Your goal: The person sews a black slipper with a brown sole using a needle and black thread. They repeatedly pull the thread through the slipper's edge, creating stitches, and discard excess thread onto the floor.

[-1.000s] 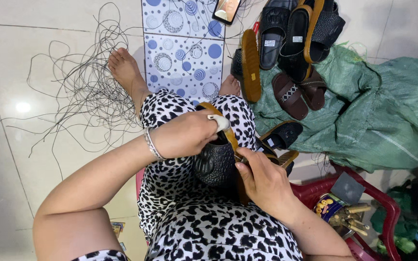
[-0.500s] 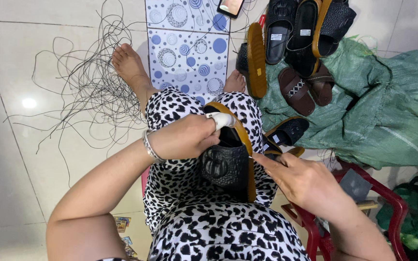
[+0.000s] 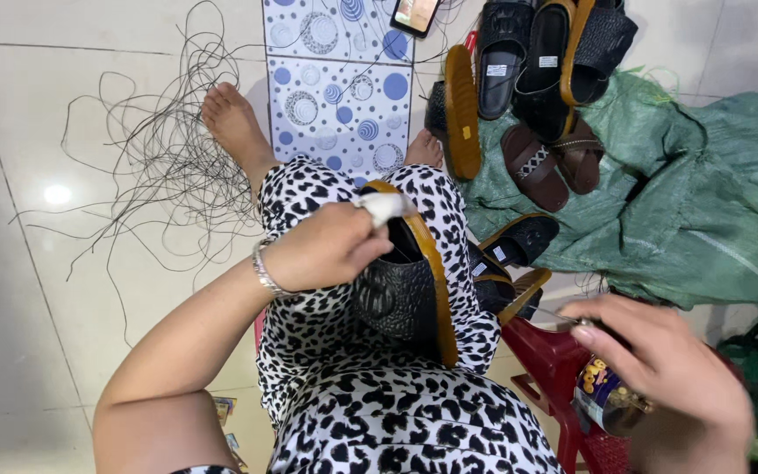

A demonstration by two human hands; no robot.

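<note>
One sandal [image 3: 410, 290] lies across my lap, black strap facing me, tan sole edge up. My left hand [image 3: 326, 250] stays on it, fingers curled round a small white wad pressed at the sandal's top edge. My right hand [image 3: 660, 369] has left the sandal and now hangs to its right over the red stool [image 3: 546, 360], fingers loosely bent, pinching something thin that I cannot make out.

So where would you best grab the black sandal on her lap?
Grip the black sandal by its tan sole edge, coming from the right: it stands on edge on the lap, the left hand already covers its left side, and that rim is bare.
</note>
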